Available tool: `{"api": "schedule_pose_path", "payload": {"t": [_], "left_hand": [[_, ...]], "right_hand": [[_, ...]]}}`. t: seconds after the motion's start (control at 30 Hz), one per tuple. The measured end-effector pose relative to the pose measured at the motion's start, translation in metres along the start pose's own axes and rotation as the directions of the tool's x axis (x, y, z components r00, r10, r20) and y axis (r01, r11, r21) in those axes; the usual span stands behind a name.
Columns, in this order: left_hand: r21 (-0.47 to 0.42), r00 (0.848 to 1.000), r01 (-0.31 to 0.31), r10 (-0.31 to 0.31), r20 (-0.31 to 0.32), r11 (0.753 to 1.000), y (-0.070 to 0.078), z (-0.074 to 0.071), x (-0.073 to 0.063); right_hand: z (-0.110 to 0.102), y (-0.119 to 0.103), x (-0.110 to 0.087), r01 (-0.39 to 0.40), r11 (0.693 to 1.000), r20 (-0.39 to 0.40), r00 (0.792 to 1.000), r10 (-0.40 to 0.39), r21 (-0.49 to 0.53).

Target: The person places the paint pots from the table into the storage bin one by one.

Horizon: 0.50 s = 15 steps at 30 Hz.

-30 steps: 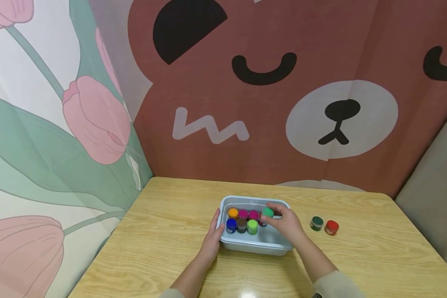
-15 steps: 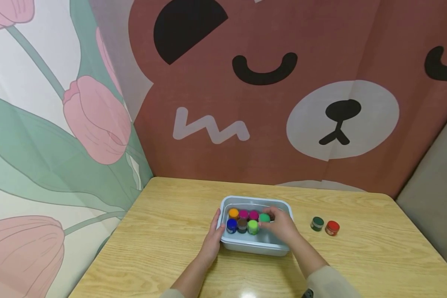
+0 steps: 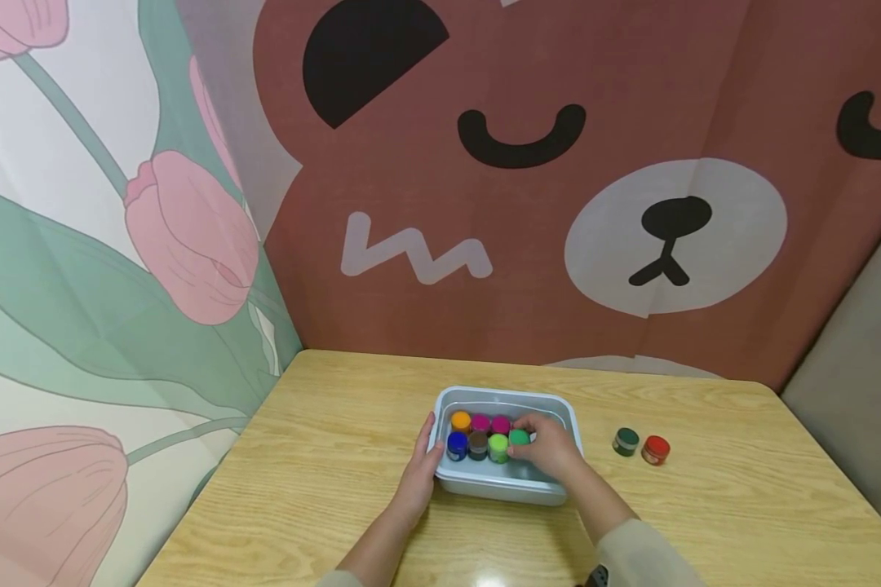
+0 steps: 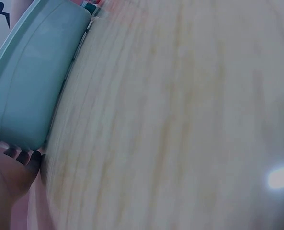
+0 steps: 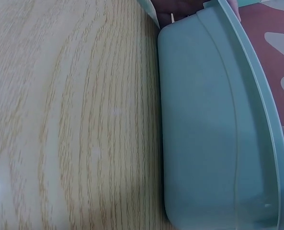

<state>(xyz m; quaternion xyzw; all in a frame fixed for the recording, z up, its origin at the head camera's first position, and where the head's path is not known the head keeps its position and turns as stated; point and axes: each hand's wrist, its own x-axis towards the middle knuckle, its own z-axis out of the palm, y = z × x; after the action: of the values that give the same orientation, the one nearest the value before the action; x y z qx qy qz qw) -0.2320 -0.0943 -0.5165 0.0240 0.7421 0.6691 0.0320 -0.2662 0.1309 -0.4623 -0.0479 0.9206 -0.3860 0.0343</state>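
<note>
In the head view, a light blue plastic bin [image 3: 499, 489] stands on the table with small paint jars in two rows. My left hand [image 3: 417, 473] holds its left end, thumb at the rim; the left wrist view shows fingers [image 4: 34, 163] at the bin's lower edge. My right hand [image 3: 551, 447] reaches inside and pinches a green-lidded jar [image 3: 519, 439] between thumb and fingers. Left of that jar is a lime-green jar [image 3: 498, 447], then a brown jar [image 3: 478, 444] and a blue jar [image 3: 457, 445]. Behind are an orange jar [image 3: 461, 421] and two magenta jars [image 3: 501, 424].
On the wooden table [image 3: 323, 456], right of the bin, a dark green jar [image 3: 626, 441] and a red jar [image 3: 656, 449] stand close together. A curtain with a bear print [image 3: 529, 310] hangs behind the table.
My right hand has lowered the green-lidded jar into the bin and brought it towards the front, beside the lime-green jar. A red jar behind it is now hidden. The left hand stays put.
</note>
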Motion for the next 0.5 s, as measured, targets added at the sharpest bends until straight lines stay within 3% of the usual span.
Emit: {"api": "schedule_pose_path", "payload": {"t": [0.5], "left_hand": [[0.000,1.000,0.004,-0.004,-0.002,1.000,0.0005,-0.0001,-0.0011]], "right_hand": [[0.0018,0.0009,0.0025,-0.019,0.999,0.019,1.000,0.020,-0.035]]}}
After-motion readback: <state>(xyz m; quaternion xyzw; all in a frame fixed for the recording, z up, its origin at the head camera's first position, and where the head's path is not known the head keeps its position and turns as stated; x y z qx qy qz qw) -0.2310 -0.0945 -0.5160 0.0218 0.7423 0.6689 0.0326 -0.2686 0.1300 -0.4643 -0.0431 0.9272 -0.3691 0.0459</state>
